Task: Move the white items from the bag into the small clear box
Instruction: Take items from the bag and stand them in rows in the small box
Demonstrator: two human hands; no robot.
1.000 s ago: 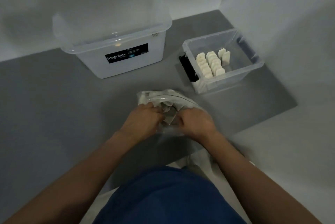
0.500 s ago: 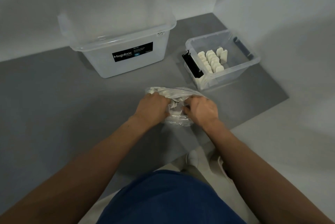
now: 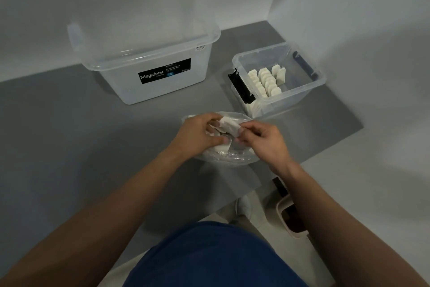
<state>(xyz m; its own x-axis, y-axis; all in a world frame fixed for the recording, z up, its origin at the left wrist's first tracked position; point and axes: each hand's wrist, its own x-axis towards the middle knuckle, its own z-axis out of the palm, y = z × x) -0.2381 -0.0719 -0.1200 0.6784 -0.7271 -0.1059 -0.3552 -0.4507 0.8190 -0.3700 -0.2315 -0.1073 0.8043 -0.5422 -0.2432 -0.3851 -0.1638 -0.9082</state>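
- A moment ago both of your hands were down in the mouth of the bag (image 3: 229,158). Now one white item (image 3: 229,125) is up out of it, in the middle of the frame.
- Your left hand (image 3: 197,134) pinches the left end of it with curled fingers. Your right hand (image 3: 264,141) pinches the right end the same way.
- The bag lies on the grey surface (image 3: 69,135) just under your hands. More white shows inside it, so I think you have more to move.
- The small clear box (image 3: 290,98) sits at the upper right, near the bag. The rows of white items (image 3: 265,80) stand in its left part, and the right part looks bare.
- The big clear box (image 3: 151,91) at the upper left has nothing to do with this step.
- This piece looks ready to go. I think you can let go with one hand and carry it up to the small clear box.
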